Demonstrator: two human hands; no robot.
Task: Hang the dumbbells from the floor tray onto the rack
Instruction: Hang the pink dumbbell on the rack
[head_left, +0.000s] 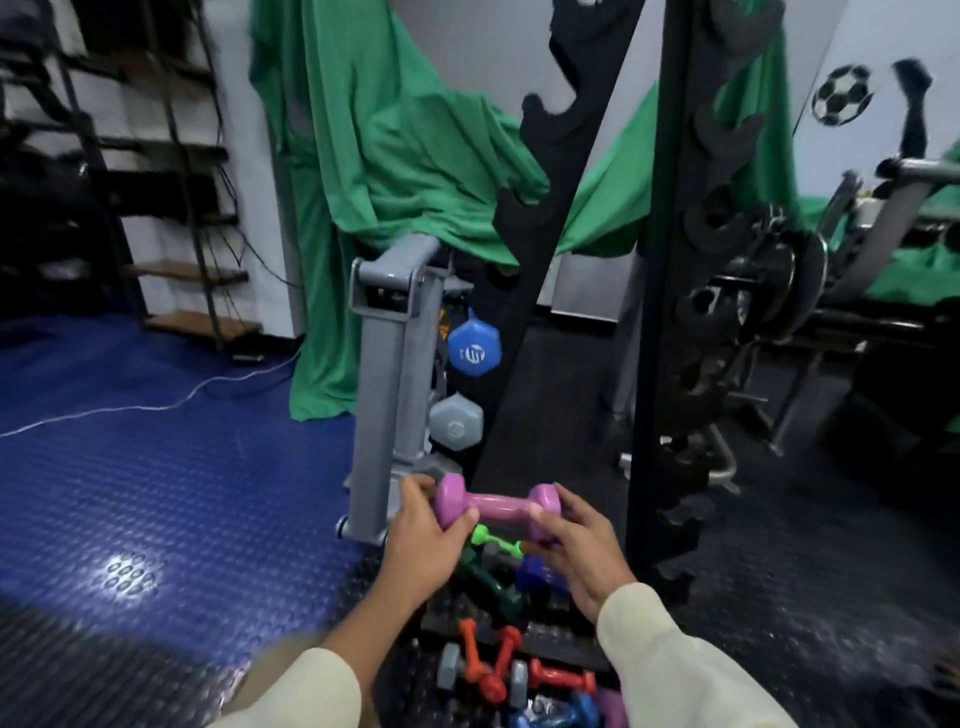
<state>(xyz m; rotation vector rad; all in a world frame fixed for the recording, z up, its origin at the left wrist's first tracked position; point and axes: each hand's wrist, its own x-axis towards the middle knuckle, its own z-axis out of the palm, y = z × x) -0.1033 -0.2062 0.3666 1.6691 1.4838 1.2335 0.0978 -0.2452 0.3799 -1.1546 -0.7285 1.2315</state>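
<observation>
I hold a purple dumbbell (496, 506) level in front of me, low near the foot of the black notched rack (540, 218). My left hand (423, 535) grips its left head and my right hand (576, 543) grips its right head. A blue dumbbell (474, 347) and a grey dumbbell (456, 427) hang on the rack's lower hooks. Below my hands lies the dark floor tray (566, 652) with several loose dumbbells: green (496, 540), dark green (488, 584), orange-red (488, 660) and blue (558, 714).
A second black rack upright (670, 270) stands to the right. A grey machine frame (382, 374) sits left of the rack. Green cloth (395, 140) drapes behind. Blue studded mat (156, 467) covers the floor at left, with a white cable (156, 408) across it. Weight plates and benches (779, 280) fill the right.
</observation>
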